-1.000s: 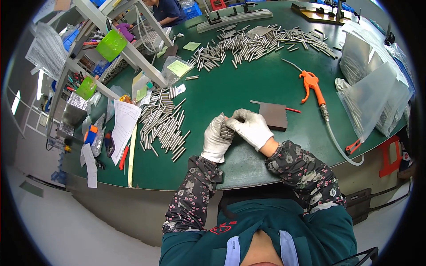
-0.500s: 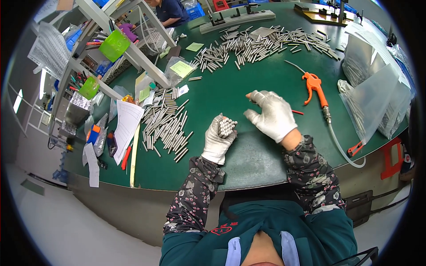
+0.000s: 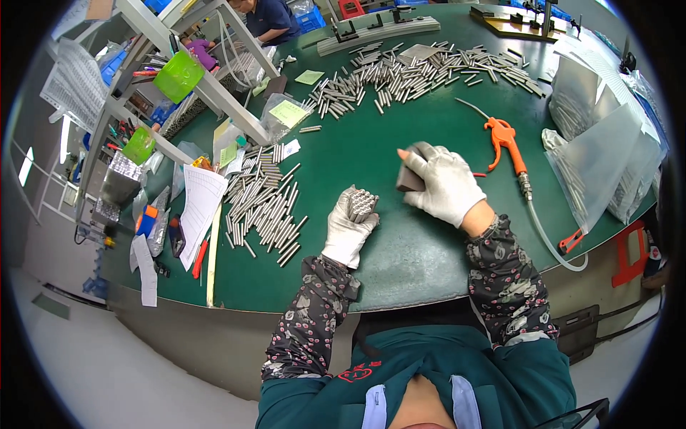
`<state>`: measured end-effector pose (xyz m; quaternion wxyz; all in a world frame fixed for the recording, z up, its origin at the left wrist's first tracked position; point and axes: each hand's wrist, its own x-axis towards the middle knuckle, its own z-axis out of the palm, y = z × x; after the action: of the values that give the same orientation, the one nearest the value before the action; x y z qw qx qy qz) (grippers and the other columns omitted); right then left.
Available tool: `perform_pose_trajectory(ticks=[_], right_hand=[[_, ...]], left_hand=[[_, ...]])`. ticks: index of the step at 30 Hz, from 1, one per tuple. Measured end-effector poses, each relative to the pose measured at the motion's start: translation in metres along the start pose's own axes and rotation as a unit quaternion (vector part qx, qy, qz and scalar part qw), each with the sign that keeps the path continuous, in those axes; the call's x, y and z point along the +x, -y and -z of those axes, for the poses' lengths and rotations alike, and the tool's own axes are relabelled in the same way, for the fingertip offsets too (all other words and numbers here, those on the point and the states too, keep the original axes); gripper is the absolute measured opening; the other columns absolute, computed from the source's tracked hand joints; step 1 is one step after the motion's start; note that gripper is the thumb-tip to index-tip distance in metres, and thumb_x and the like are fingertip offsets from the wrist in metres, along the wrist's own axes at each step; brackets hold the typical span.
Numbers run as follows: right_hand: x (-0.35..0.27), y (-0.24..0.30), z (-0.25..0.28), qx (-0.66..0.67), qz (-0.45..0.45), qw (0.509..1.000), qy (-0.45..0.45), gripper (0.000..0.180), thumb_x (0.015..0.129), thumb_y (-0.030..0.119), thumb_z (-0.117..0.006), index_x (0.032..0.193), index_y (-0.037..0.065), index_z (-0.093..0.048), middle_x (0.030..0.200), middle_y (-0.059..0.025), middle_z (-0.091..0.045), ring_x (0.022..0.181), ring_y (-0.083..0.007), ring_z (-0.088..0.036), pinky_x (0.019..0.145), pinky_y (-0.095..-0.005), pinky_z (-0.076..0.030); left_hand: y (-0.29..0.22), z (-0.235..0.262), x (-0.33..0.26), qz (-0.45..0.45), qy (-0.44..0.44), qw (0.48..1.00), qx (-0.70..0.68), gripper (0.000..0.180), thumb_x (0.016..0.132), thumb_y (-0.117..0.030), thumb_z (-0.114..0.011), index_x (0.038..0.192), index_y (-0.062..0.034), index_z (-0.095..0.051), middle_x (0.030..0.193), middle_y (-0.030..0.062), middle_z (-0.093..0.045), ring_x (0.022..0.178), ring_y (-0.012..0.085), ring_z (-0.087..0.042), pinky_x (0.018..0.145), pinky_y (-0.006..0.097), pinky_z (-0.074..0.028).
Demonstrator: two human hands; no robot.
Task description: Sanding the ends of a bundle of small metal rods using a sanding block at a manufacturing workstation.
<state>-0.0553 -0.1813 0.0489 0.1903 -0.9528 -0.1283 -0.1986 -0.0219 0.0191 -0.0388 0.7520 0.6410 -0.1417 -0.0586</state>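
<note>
My left hand [image 3: 344,234], in a white glove, is closed around an upright bundle of short metal rods [image 3: 363,204], with their round ends facing up. To its right, my gloved right hand [image 3: 451,187] grips a dark grey-brown block [image 3: 409,179] between thumb and fingers. The block is apart from the bundle, and part of it is hidden by the fingers. Left of my left hand lies a loose pile of metal rods [image 3: 266,207] on the green table [image 3: 343,146].
More loose rods [image 3: 421,75] spread along the far side. An orange air gun [image 3: 504,139] with a hose lies at right, beside plastic bags of rods [image 3: 589,168]. Papers [image 3: 201,204] and a red pen-like tool [image 3: 201,259] lie left, below a shelf frame. Another person [image 3: 275,21] sits beyond.
The block now shows in my right hand, which has turned and shifted slightly right. The rod ends in my left hand look more level than before.
</note>
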Motion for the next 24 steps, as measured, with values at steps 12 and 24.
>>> perform_pose_trajectory(ticks=[12,24], right_hand=[[0.008,0.013,-0.007,0.035,0.087,0.993,-0.067,0.051,0.062,0.033,-0.066,0.106,0.008,-0.058,0.105,-0.0121,-0.054,0.095,-0.0267,-0.052,0.080,-0.0373,-0.039],[0.000,0.018,-0.004,-0.028,0.030,0.999,0.015,0.050,0.060,0.029,-0.070,0.104,0.009,-0.059,0.100,-0.0090,-0.056,0.099,-0.0265,-0.049,0.083,-0.0403,-0.038]], left_hand=[[-0.012,0.000,0.002,-0.008,0.080,0.994,0.076,0.059,0.068,0.014,-0.058,0.121,-0.0007,-0.038,0.113,0.0077,-0.052,0.103,0.0164,-0.053,0.087,0.026,-0.045],[-0.011,0.003,-0.003,0.016,0.050,0.998,-0.029,0.063,0.065,0.015,-0.062,0.121,-0.0022,-0.038,0.103,0.0036,-0.054,0.095,0.0129,-0.055,0.082,0.024,-0.047]])
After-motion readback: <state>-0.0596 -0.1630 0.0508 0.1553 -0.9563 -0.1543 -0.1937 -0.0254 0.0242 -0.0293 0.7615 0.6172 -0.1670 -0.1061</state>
